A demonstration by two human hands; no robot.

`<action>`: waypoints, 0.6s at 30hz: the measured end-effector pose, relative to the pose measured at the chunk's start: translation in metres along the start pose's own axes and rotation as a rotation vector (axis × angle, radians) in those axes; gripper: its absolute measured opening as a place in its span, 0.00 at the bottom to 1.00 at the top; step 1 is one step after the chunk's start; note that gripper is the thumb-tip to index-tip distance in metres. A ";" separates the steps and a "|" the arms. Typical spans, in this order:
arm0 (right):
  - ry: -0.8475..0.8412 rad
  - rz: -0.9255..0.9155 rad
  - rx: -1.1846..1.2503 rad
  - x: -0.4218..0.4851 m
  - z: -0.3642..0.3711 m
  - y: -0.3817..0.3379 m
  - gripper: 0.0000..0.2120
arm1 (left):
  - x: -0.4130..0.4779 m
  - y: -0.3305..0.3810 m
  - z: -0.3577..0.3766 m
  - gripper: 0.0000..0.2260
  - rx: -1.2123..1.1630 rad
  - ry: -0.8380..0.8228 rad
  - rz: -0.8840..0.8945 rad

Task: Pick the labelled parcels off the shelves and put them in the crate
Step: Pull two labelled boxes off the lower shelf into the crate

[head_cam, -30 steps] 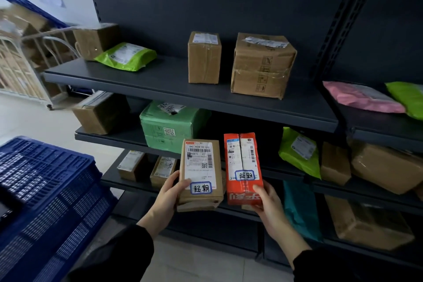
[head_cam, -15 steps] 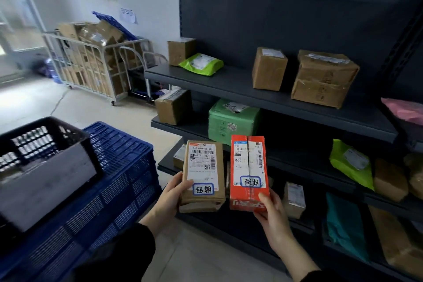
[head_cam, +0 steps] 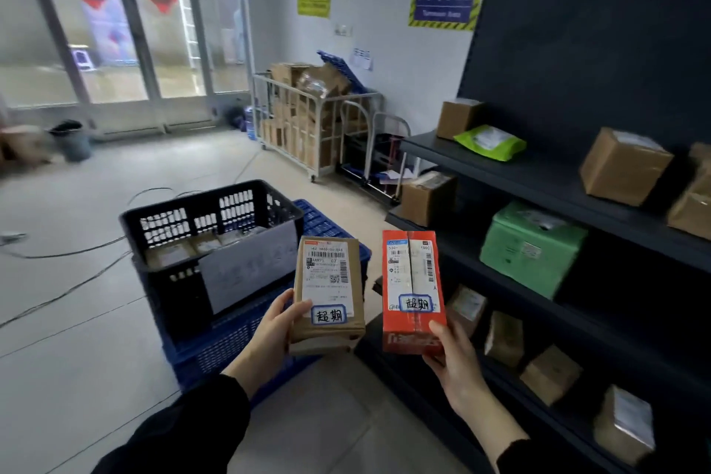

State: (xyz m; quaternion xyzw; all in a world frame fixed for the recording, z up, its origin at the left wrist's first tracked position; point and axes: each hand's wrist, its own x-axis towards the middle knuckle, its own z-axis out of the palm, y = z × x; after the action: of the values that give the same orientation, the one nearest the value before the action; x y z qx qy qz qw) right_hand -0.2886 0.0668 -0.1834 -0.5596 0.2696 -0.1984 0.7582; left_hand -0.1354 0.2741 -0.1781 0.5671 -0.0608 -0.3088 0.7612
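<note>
My left hand (head_cam: 275, 333) grips a flat brown parcel (head_cam: 329, 291) by its lower left edge; it bears a white shipping label and a blue-bordered handwritten sticker. My right hand (head_cam: 454, 358) holds an upright red box (head_cam: 413, 289) from below, with the same kind of sticker. Both parcels hover in front of me, just right of a black crate (head_cam: 192, 242) that stands on a stack of blue crates (head_cam: 231, 342). Several brown parcels lie inside the black crate. The dark shelves (head_cam: 538, 173) stand at my right.
On the shelves lie brown boxes (head_cam: 625, 165), a green box (head_cam: 533, 248) and a lime bag (head_cam: 490, 142). A white wire cart (head_cam: 307, 131) full of cartons stands by the back wall. Cables run across the grey floor at the left. Glass doors are behind.
My view has swung left, away from the shelves toward the black crate. Both hands still hold their parcels, now nearer the crate.
</note>
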 end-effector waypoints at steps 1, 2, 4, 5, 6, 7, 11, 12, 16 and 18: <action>-0.027 0.005 -0.010 0.003 0.012 0.001 0.15 | -0.004 0.005 -0.012 0.16 -0.007 0.026 0.010; -0.053 0.010 -0.015 0.006 0.025 0.002 0.15 | -0.008 0.009 -0.022 0.16 -0.010 0.049 0.021; -0.107 0.013 -0.023 0.014 0.047 0.003 0.15 | -0.014 0.017 -0.044 0.15 -0.010 0.109 0.049; -0.137 0.016 -0.025 0.018 0.059 0.005 0.16 | -0.017 0.020 -0.054 0.15 -0.013 0.144 0.060; -0.163 0.020 -0.026 0.022 0.068 0.006 0.16 | -0.019 0.023 -0.062 0.14 -0.018 0.174 0.064; -0.195 0.030 -0.026 0.025 0.079 0.006 0.19 | -0.021 0.025 -0.071 0.14 -0.022 0.202 0.068; -0.289 0.075 -0.028 0.045 0.119 0.012 0.34 | -0.022 0.033 -0.103 0.17 -0.035 0.294 0.083; -0.301 0.083 -0.019 0.053 0.129 0.015 0.31 | -0.020 0.036 -0.108 0.17 -0.023 0.307 0.089; -0.340 0.122 -0.007 0.089 0.161 0.024 0.27 | -0.002 0.049 -0.126 0.18 -0.005 0.362 0.105; -0.354 0.133 -0.007 0.111 0.176 0.026 0.24 | 0.014 0.057 -0.134 0.18 -0.001 0.380 0.116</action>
State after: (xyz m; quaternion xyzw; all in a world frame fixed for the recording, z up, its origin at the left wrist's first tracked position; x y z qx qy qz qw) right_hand -0.0914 0.1375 -0.1885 -0.5694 0.1692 -0.0453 0.8032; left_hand -0.0424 0.3864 -0.1770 0.6104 0.0517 -0.1518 0.7757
